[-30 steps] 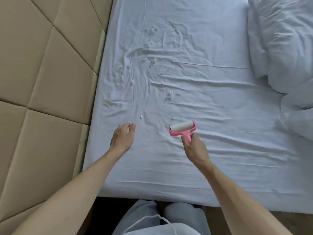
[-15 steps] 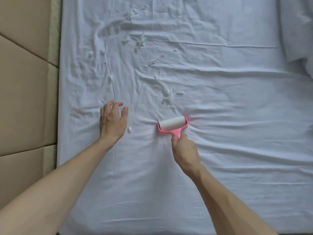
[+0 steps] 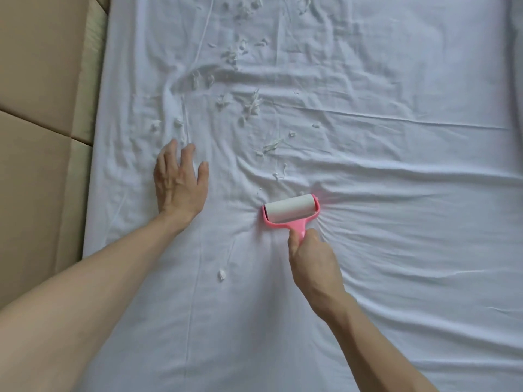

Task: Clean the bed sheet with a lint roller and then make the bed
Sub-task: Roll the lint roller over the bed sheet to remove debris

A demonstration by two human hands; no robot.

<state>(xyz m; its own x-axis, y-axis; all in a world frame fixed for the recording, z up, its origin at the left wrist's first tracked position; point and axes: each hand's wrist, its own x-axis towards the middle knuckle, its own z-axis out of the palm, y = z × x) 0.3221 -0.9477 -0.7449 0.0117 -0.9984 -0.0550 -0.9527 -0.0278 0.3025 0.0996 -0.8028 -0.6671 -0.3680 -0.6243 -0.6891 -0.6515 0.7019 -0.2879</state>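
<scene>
A wrinkled white bed sheet [image 3: 396, 171] fills most of the head view. My right hand [image 3: 312, 257] is shut on the pink handle of a lint roller [image 3: 291, 212], whose white roll presses into the sheet and bunches the cloth around it. My left hand [image 3: 179, 182] lies flat on the sheet to the left of the roller, fingers spread, holding nothing. Several small white lint scraps [image 3: 252, 104] lie scattered beyond the roller and up toward the top of the view. One scrap [image 3: 221, 274] sits between my forearms.
A tan padded wall panel [image 3: 42, 137] runs along the left side of the bed, with a pale mattress edge [image 3: 90, 80] beside it. A strip of grey bedding [image 3: 518, 52] shows at the far right edge.
My view has moved in over the bed. My left hand went from hovering to pressing flat on the sheet. The roller has pushed forward toward the lint scraps.
</scene>
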